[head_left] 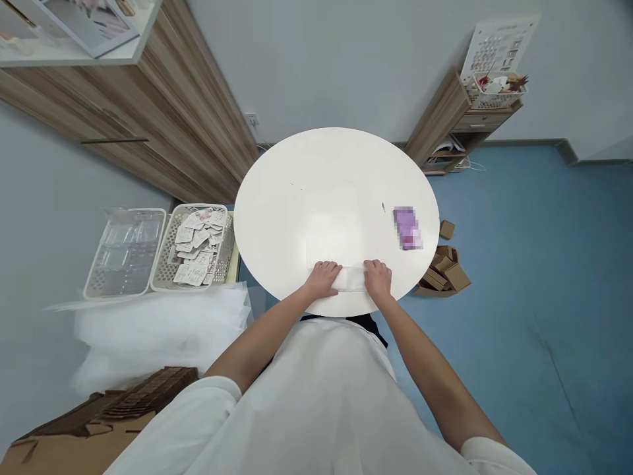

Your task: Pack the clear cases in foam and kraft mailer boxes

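A white, slightly see-through strip, like a folded or rolled packing sheet (352, 279), lies flat near the front edge of the round white table (336, 165). My left hand (323, 280) grips its left end, fingers curled over the top. At the right end, my right hand (378, 278) holds it the same way. Whether anything is wrapped inside cannot be seen. Farther right on the tabletop lies a purple item (408, 228), blurred by pixelation.
Left of the table stand a white basket of printed cards (165, 264) and a basket of clear plastic boxes (93, 277). White sheeting (158, 330) and cardboard (84, 442) lie nearer me. A carton of cardboard pieces (445, 272) sits on the floor at right.
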`<state>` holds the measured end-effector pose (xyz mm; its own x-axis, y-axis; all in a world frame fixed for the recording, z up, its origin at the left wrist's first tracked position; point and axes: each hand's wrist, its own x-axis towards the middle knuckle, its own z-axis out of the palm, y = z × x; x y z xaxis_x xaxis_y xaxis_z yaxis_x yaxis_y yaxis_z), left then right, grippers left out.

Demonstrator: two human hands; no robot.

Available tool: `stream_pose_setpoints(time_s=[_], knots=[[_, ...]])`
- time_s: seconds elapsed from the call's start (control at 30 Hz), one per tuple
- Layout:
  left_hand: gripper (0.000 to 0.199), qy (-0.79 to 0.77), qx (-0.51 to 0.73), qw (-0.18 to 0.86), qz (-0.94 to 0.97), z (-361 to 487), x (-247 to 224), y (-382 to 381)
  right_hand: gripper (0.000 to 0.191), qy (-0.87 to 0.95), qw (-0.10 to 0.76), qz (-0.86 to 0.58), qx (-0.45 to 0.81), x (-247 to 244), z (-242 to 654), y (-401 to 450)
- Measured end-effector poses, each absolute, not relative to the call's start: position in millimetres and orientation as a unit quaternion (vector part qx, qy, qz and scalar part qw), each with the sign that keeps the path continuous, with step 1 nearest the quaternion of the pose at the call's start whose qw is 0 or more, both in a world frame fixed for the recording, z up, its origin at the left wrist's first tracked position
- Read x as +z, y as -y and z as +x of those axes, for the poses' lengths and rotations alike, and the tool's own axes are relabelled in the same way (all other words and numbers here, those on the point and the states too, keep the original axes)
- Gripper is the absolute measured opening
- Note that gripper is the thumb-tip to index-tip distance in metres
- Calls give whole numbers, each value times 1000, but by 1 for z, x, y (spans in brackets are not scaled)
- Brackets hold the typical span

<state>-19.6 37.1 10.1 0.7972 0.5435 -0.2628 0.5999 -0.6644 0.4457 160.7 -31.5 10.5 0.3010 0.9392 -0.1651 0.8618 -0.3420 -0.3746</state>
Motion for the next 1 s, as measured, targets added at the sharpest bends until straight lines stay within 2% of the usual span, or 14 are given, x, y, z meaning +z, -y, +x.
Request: stream_pose_setpoints(time_s=[0.1,0.2,0.27,0.37,0.53,0.67,0.8,1.0], knots=[[69,-338,-38,284,897,-22,11,-32,39,649,126,-733,160,20,154,40],[66,-353,-24,288,890,-24,12,-25,47,749,92,-616,226,22,144,42],[65,-358,-13,292,887,-26,13,-22,53,768,65,-587,248,19,140,41],[63,-363,-6,299,883,-31,17,-18,50,766,52,-585,261,14,139,40],[39,-356,-8,320,878,-40,29,-15,39,754,36,-578,311,21,144,30],[39,-400,-10,339,852,-49,33,-22,30,728,30,-584,358,33,148,11],[25,-451,6,397,800,-60,27,-37,25,689,52,-598,405,36,148,-9],[21,-535,20,417,735,-67,13,-56,28,564,128,-687,440,23,146,-24]])
